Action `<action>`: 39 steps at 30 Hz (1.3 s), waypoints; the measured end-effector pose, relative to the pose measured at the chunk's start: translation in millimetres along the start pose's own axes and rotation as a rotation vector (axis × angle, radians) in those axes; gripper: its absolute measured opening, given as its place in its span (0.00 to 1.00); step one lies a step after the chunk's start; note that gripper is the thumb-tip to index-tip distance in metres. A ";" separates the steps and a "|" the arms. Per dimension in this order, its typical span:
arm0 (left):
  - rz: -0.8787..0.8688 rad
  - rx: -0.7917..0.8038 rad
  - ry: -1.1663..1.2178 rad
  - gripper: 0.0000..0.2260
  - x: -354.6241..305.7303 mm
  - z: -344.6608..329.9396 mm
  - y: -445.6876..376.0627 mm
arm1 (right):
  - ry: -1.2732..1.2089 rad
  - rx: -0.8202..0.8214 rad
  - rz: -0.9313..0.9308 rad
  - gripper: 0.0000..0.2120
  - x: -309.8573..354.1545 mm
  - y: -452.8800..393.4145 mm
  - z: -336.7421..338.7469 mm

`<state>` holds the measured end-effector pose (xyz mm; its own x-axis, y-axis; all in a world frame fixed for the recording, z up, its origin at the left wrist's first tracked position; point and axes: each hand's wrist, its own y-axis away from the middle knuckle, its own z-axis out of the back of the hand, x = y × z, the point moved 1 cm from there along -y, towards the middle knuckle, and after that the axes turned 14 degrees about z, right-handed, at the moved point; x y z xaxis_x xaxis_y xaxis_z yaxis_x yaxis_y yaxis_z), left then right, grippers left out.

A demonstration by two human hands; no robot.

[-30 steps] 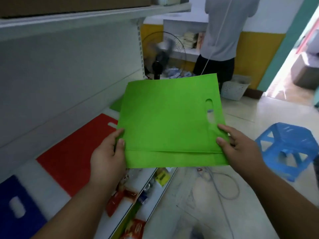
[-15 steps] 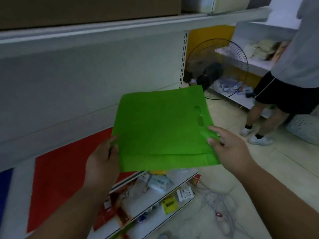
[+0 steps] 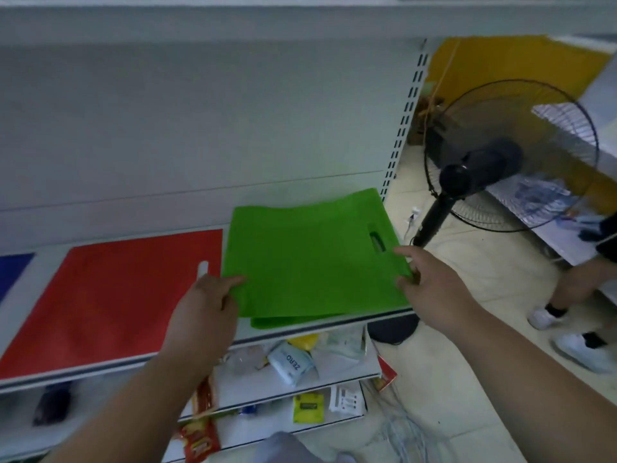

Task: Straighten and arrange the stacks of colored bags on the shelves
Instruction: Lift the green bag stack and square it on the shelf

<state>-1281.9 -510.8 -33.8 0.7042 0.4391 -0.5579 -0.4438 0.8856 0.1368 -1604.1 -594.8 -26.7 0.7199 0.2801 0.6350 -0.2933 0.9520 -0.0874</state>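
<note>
Both hands — left hand [image 3: 208, 304], right hand [image 3: 425, 279] — pinching green bags [image 3: 310, 262], underside fingers hidden.

Only 1 view is given, taken from the wearer's head. It is aimed forward and down, close over the front edge of a white shelf [image 3: 334, 324], whose right end falls mid-frame. Beyond that end, floor and a standing fan [image 3: 480, 168] are taken in.
</note>
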 end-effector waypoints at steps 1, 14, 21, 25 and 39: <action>0.007 -0.005 -0.028 0.19 -7.0 -6.4 2.9 | 0.036 0.003 0.003 0.20 -5.0 -3.1 2.7; 0.077 -0.130 -0.436 0.20 -30.3 -62.2 -0.1 | 0.488 0.149 0.080 0.17 -36.7 -28.0 1.8; 0.029 -0.359 -0.312 0.16 3.9 -38.7 28.5 | 0.395 0.122 0.243 0.22 31.9 -18.5 -19.4; 0.059 -0.393 -0.235 0.17 65.7 13.0 52.8 | 0.327 0.153 0.430 0.23 125.8 -13.3 -76.8; 0.532 -0.541 -0.294 0.17 425.1 276.8 195.8 | -0.004 0.328 0.979 0.26 536.7 73.8 -329.6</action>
<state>-916.0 -109.0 -17.6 0.4072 0.8690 -0.2812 -0.9133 0.3846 -0.1338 -1032.0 -333.5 54.7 0.0713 0.9132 0.4011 -0.9074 0.2264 -0.3542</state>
